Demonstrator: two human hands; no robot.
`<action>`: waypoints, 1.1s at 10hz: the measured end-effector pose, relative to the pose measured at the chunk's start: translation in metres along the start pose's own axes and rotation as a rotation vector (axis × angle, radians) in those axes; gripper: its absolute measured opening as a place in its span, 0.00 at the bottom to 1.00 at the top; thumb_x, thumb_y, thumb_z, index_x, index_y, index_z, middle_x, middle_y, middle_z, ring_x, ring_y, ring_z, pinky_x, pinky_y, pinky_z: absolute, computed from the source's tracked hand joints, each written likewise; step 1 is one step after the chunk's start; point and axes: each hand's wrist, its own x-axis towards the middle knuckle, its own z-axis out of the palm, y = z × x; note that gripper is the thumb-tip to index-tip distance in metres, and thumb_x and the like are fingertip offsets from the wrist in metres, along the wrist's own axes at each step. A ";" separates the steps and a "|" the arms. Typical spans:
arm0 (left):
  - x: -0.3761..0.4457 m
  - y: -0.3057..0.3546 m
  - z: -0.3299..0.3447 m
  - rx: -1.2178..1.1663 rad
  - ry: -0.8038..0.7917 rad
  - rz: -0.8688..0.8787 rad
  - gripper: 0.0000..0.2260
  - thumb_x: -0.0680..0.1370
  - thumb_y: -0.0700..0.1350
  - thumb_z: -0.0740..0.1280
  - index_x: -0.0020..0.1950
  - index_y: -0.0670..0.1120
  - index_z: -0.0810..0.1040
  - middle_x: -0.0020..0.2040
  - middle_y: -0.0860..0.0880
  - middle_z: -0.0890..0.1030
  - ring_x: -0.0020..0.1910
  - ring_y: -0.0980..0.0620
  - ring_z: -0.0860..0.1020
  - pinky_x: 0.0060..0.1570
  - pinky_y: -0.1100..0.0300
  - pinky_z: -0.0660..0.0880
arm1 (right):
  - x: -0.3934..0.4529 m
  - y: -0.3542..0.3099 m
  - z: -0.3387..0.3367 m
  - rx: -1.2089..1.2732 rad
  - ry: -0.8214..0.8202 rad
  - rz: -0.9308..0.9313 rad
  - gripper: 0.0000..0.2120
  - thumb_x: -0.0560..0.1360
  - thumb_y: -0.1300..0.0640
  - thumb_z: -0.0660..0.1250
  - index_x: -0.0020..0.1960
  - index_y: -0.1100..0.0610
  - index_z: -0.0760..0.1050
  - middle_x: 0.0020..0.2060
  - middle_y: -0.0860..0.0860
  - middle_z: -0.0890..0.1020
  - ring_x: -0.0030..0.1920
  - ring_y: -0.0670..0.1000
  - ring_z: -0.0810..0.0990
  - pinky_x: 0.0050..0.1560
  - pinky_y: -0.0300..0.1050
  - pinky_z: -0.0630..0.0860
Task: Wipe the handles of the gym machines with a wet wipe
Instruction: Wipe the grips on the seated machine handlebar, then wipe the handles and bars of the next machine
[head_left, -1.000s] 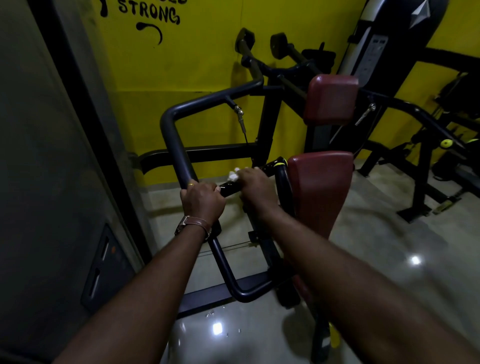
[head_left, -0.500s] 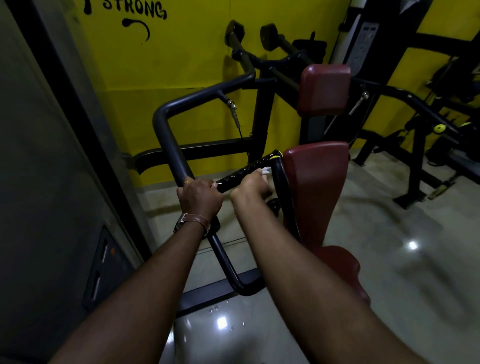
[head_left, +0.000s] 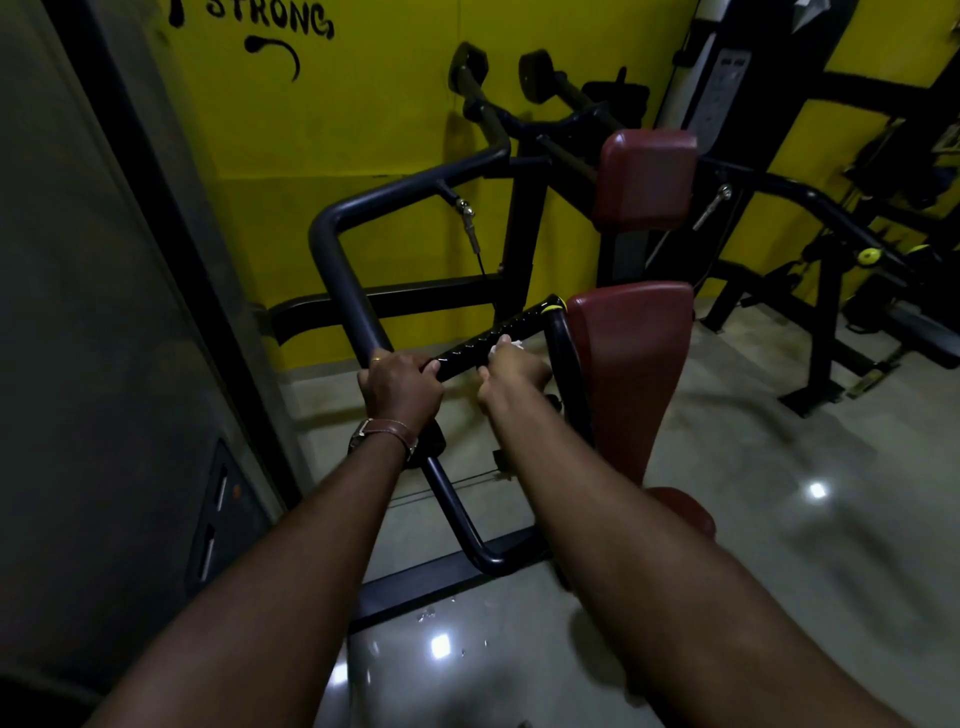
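A black ribbed handle (head_left: 493, 335) with a yellow ring at its far end juts from the dark bent arm (head_left: 343, 280) of a gym machine. My left hand (head_left: 400, 387) is clenched around the arm where the handle begins. My right hand (head_left: 514, 366) sits just under the handle's middle, fingers closed on a small white wet wipe (head_left: 506, 347) pressed against the grip. Most of the wipe is hidden inside my fingers.
Two dark red pads (head_left: 628, 364) of the machine stand right beside the handle. A yellow wall (head_left: 363, 130) is behind, a grey panel (head_left: 104, 364) close on the left. More black machines (head_left: 831, 291) fill the right. The glossy floor (head_left: 779, 493) lies below.
My right hand with the wipe slid along the handle, from over its near part to under its middle. My left hand kept its hold on the arm.
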 end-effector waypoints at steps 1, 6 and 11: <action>0.000 -0.009 0.003 -0.005 -0.026 0.033 0.09 0.77 0.50 0.66 0.51 0.50 0.84 0.49 0.49 0.83 0.57 0.44 0.73 0.53 0.51 0.66 | -0.003 0.043 0.022 -0.129 0.047 0.004 0.16 0.75 0.55 0.71 0.58 0.64 0.77 0.52 0.57 0.83 0.49 0.56 0.84 0.51 0.52 0.82; 0.007 -0.003 -0.012 0.061 -0.018 0.140 0.12 0.77 0.46 0.63 0.45 0.43 0.84 0.44 0.41 0.84 0.50 0.38 0.77 0.49 0.53 0.70 | -0.052 0.043 -0.022 0.089 -0.262 -0.013 0.12 0.80 0.64 0.63 0.62 0.67 0.75 0.47 0.61 0.83 0.45 0.55 0.83 0.46 0.47 0.82; -0.075 0.014 -0.042 -0.985 -0.003 -0.273 0.16 0.74 0.53 0.72 0.44 0.39 0.84 0.37 0.43 0.83 0.34 0.49 0.79 0.37 0.59 0.75 | -0.102 0.023 -0.078 0.090 -0.511 0.012 0.11 0.77 0.72 0.60 0.56 0.67 0.77 0.48 0.63 0.84 0.46 0.58 0.84 0.53 0.50 0.81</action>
